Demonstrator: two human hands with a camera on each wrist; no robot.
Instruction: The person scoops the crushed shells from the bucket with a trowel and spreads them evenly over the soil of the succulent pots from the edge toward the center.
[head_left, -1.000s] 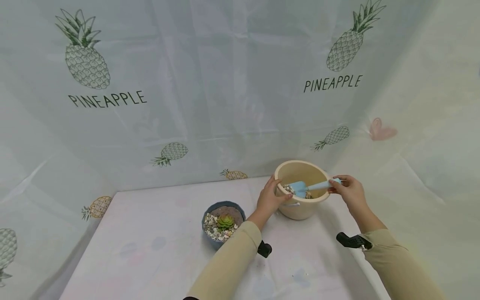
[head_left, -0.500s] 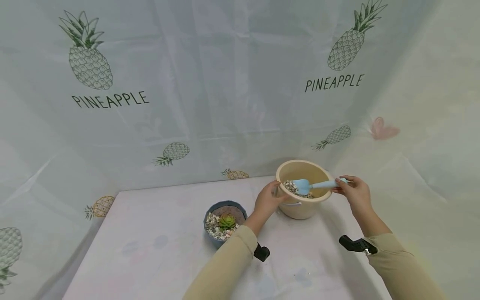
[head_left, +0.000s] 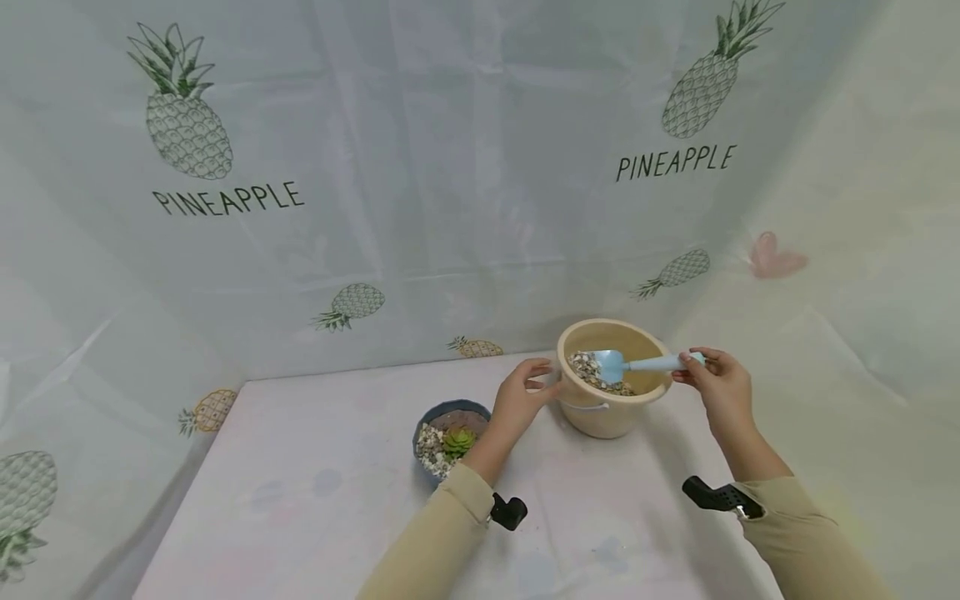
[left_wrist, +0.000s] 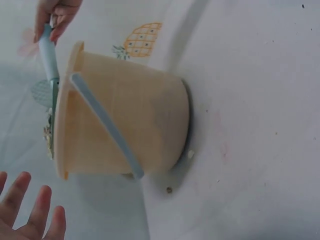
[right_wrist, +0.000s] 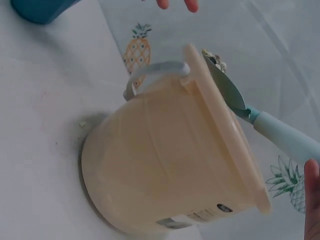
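Note:
My right hand (head_left: 723, 392) grips the pale handle of a light blue trowel (head_left: 611, 365). The trowel lies across the mouth of a cream bucket (head_left: 597, 421), with small mixed stones (right_wrist: 215, 59) heaped on its blade at rim height. More gravel (head_left: 619, 387) shows inside the bucket below the blade. My left hand (head_left: 519, 404) is just left of the rim and holds nothing; in the left wrist view its fingers (left_wrist: 39, 212) are spread and apart from the bucket. Left of that forearm stands a blue pot (head_left: 433, 412) with a green succulent (head_left: 459, 440) and pale pebbles, partly hidden by the arm.
A pale cloth covers the table (head_left: 315, 492). A patterned curtain (head_left: 450, 167) hangs right behind the bucket. The bucket's grey bail handle (left_wrist: 106, 122) hangs down on its near side. Tiny loose stones (left_wrist: 169, 190) lie by its base.
My left hand has let go of the bucket rim and drawn back to the left. The trowel has risen from the gravel and moved slightly right, loaded with stones.

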